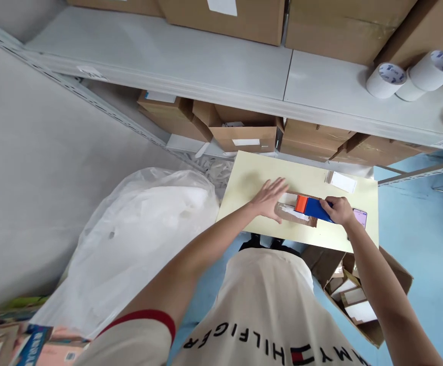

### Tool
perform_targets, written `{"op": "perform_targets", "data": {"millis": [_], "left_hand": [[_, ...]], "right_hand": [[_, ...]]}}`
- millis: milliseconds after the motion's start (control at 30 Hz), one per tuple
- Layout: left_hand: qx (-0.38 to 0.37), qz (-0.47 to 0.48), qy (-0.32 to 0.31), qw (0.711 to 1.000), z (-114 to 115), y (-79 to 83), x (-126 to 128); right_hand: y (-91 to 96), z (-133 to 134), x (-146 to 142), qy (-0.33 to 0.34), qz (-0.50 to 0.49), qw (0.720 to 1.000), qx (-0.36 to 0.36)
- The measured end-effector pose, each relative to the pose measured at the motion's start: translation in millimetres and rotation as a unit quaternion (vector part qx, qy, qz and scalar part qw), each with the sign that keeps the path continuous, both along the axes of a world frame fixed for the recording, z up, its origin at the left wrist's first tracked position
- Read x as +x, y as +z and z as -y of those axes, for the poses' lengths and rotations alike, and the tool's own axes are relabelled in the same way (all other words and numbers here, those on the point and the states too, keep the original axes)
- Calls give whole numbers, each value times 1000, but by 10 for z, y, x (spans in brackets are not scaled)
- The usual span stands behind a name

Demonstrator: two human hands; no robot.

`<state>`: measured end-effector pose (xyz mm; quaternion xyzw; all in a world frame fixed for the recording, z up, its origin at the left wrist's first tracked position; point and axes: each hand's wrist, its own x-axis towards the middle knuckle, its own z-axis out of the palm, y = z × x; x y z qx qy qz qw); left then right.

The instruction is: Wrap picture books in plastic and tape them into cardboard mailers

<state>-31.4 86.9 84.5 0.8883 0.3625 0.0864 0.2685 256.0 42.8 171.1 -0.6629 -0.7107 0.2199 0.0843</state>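
Note:
A small flat cardboard parcel (296,215) lies on a pale yellow table (252,175). My left hand (269,197) lies flat on the parcel's left end, fingers spread. A blue tape dispenser with an orange front (308,205) rests on the parcel. My right hand (339,210) is closed round its blue handle. A white strip of tape or label runs along the parcel under the dispenser.
A phone (360,217) lies by my right wrist and a white label (342,181) at the table's back. A big clear plastic bag (145,239) stands left; an open carton (362,300) sits on the floor, right. Shelves behind hold cartons (244,133) and white tape rolls (391,79).

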Motion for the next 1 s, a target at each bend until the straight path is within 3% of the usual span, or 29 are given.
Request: {"op": "perform_targets", "data": {"millis": [33, 100, 233, 367, 500, 600, 767, 900, 1000], "left_hand": [[13, -28, -46, 998, -18, 78, 109], [19, -77, -76, 994, -10, 167, 281], [15, -111, -64, 992, 59, 152, 357], [11, -110, -58, 992, 51, 102, 299], [3, -126, -65, 990, 33, 116, 292], [8, -158, -61, 986, 88, 138, 356], [-3, -207, -36, 978, 294, 117, 806], [-10, -195, -71, 978, 393, 88, 1246], [-3, -189, -84, 978, 394, 61, 1356]], "right_hand": [[0, 0, -3, 2, 2, 1000, -5], [3, 1, -12, 12, 6, 1000, -20], [24, 28, 81, 36, 34, 998, -31], [-15, 153, 511, 33, 32, 998, -43], [-253, 287, 976, 19, 5, 999, -38], [-502, 301, 1080, 9, -18, 999, -39], [-740, 243, 1003, 18, -59, 997, -47], [-786, 226, 992, 26, -76, 995, -60], [-792, 233, 1076, 36, -78, 993, -77]]}}
